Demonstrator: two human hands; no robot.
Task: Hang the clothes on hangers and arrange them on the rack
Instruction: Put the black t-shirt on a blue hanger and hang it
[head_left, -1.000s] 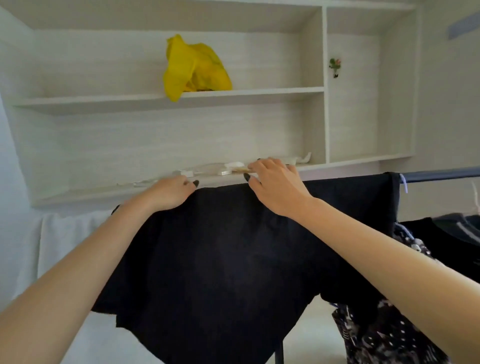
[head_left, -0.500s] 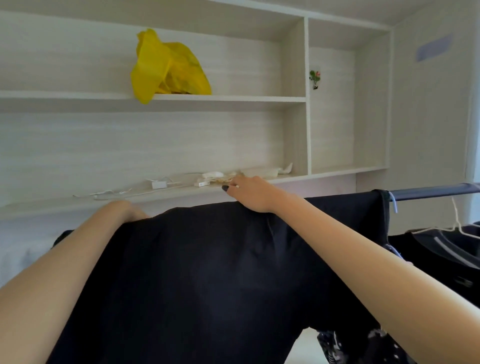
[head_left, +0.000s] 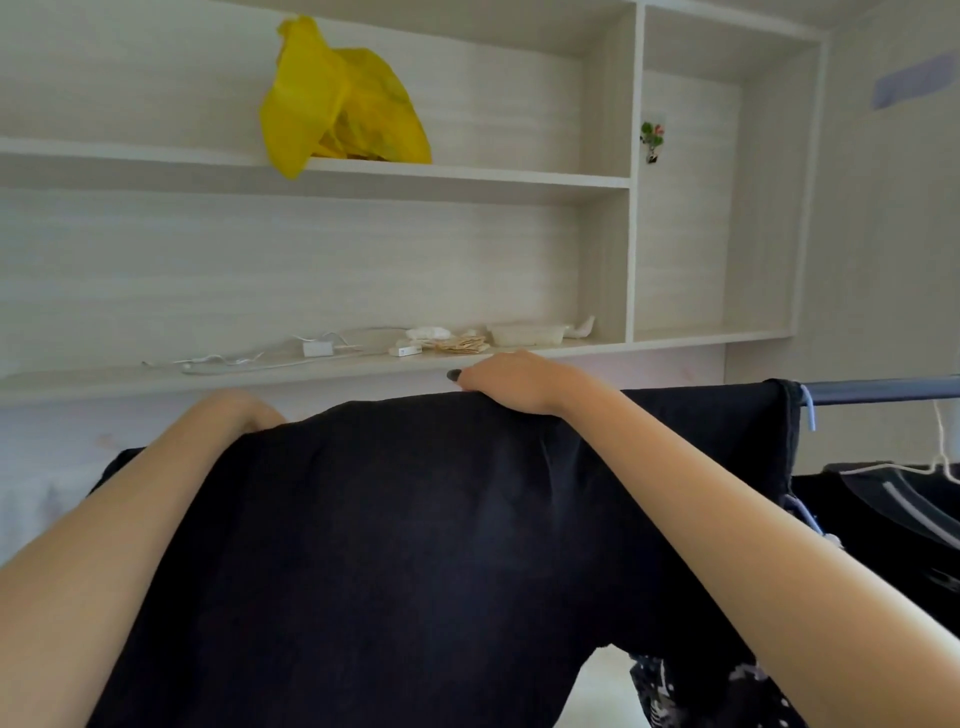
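Seen from the head camera, a person's right hand (head_left: 511, 382) grips the top edge of a black garment (head_left: 415, 545), fingers curled over the far side of the fold and a dark-painted thumbnail pointing left. The left hand (head_left: 244, 410) reaches over the same edge further left; its fingers are hidden behind the cloth, so whether they are apart, together or clamped on it cannot be told. The garment hangs draped below both hands, its right end lying over the dark rack rail (head_left: 883, 389), which runs on rightward from the right hand. Below that rail, further right, a white wire hanger (head_left: 940, 462) carries another dark garment (head_left: 893, 519). Above and behind the hands, a shelf unit (head_left: 467, 179) holds a yellow bag (head_left: 337, 104) and, just beyond the right hand, small white clutter (head_left: 415, 343). Compared with half a second ago, both hands remain at the garment's top edge in much the same positions, the left again sunk behind the cloth.
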